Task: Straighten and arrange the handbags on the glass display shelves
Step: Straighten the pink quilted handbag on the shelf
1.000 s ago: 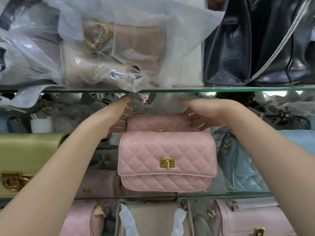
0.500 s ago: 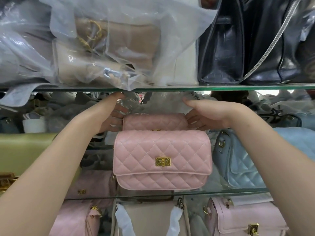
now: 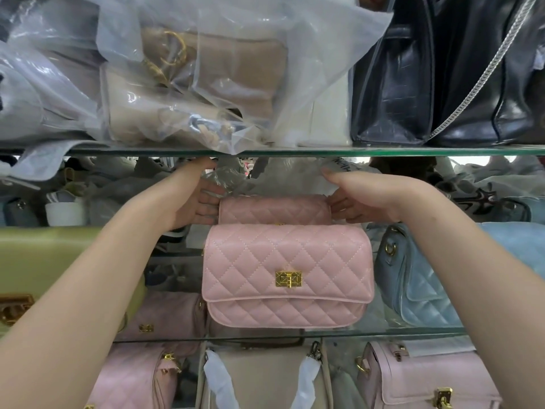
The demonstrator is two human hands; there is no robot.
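Observation:
A pink quilted handbag (image 3: 287, 276) with a gold clasp stands upright at the front of the middle glass shelf (image 3: 383, 332). Right behind it stands a second pink quilted bag (image 3: 274, 209), only its top showing. My left hand (image 3: 191, 199) holds that rear bag's left end, fingers against its side. My right hand (image 3: 362, 199) holds its right end the same way. Both arms reach in under the upper glass shelf (image 3: 413, 151).
A light blue quilted bag (image 3: 424, 278) stands to the right, a yellow-green bag (image 3: 44, 261) to the left. Plastic-wrapped beige bags (image 3: 206, 84) and black bags (image 3: 442, 78) fill the upper shelf. Pink and beige bags sit on the shelf below.
Both hands stay on the rear pink bag's ends; the view has shifted slightly and the rear bag sits a little more level behind the front one.

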